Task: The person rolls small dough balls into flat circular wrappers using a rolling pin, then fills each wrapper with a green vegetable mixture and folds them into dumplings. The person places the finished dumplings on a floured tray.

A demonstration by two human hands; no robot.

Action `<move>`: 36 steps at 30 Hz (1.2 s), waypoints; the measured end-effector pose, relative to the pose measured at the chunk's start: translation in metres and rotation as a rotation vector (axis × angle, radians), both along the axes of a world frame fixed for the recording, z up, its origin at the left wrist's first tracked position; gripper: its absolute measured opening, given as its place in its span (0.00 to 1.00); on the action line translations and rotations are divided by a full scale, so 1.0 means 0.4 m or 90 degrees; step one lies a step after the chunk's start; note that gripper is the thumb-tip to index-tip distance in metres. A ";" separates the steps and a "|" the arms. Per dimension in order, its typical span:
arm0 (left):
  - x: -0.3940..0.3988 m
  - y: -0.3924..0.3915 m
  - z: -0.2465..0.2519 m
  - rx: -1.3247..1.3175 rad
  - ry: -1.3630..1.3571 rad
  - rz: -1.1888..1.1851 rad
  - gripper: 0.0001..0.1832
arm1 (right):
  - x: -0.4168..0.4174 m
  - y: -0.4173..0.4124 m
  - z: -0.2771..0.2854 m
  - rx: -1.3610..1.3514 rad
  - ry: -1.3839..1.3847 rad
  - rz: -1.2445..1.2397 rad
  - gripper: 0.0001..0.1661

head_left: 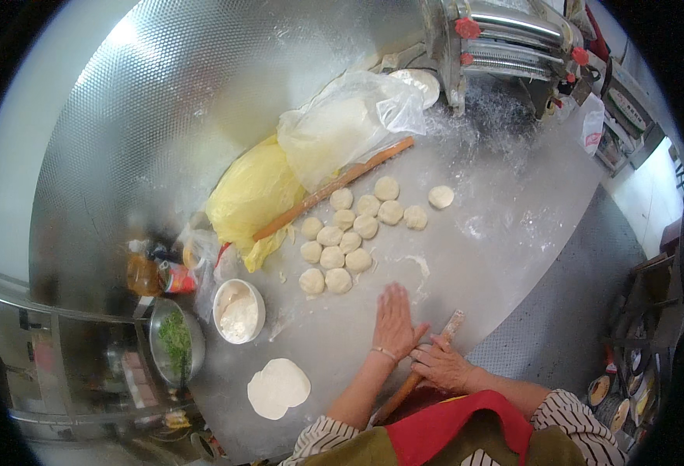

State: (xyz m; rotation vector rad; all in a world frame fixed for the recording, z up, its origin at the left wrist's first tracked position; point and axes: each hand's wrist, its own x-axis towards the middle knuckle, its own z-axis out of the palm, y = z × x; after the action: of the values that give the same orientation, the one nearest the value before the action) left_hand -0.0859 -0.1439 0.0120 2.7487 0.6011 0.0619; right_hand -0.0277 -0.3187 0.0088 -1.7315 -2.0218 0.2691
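My left hand (394, 326) is palm down over the floured steel worktop, fingers extended; whatever may be under the palm is hidden. Close beside it, my right hand (442, 364) lies over a short wooden rolling pin (454, 325), whose floury end sticks out beyond the fingers. The pin's other end (393, 405) slants toward my apron. Several round dough pieces (332, 257) are grouped ahead of my left hand, with one dough ball (441, 197) apart on the right. Two flat dough wrappers (279, 388) overlap to the left of my forearms.
A white bowl of flour (239, 314) stands left, near a metal bowl of chopped greens (196, 349). Behind the dough, a long rolling pin (336, 185) leans along a yellow plastic bag (254, 192) and a clear plastic bag (336, 128). A roller machine (511, 43) occupies the far right.
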 end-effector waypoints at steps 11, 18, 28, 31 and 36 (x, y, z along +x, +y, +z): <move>-0.030 0.132 -0.016 0.146 0.077 0.282 0.40 | 0.207 0.043 0.000 0.017 -0.040 -0.181 0.25; -0.084 0.032 0.029 0.048 0.023 0.099 0.38 | 0.116 -0.004 -0.002 -0.005 -0.017 -0.126 0.25; -0.175 0.050 0.001 -0.088 -0.023 -0.036 0.37 | 0.001 0.031 0.066 -0.187 0.009 -0.176 0.33; -0.231 0.003 -0.009 -0.248 -0.055 -0.141 0.35 | -0.058 0.033 0.090 -0.169 -0.032 -0.311 0.39; -0.228 0.063 0.007 -0.654 -0.196 0.117 0.17 | -0.010 0.252 0.037 -0.108 -0.111 -0.388 0.40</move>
State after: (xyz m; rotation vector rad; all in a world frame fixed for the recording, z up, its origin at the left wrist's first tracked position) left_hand -0.1771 -0.1187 0.0147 1.6508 0.5733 0.1628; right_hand -0.0317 -0.2180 0.0235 -2.4481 -1.5072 0.0899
